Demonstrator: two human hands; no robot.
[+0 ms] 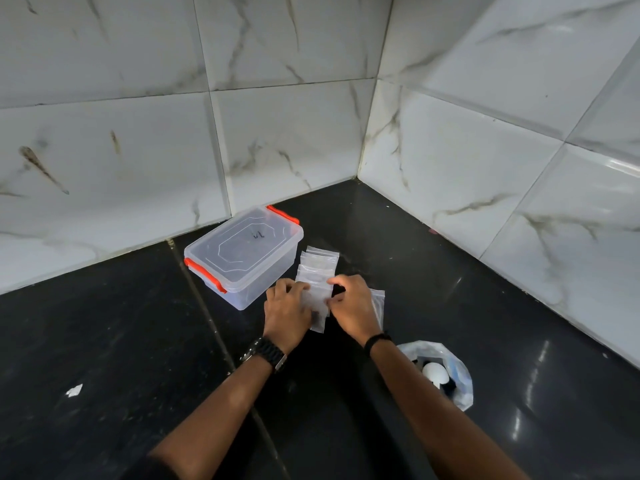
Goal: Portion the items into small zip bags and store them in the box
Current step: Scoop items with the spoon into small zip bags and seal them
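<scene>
Pinching a small clear zip bag (317, 299) between both hands, a person works at a black stone table (104, 341) set in a corner of marble-patterned wall tiles (277, 64). The left hand (286, 311) grips the bag's left edge with curled fingers, while the right hand (351, 306) pinches its right edge. More empty zip bags (318, 263) lie fanned just beyond the hands, and another (378, 303) lies right of the right hand. A clear storage box (242, 256) with orange latches, lid closed, sits to the left, near the wall. A plastic bag of items (450, 372) rests nearer, at right.
</scene>
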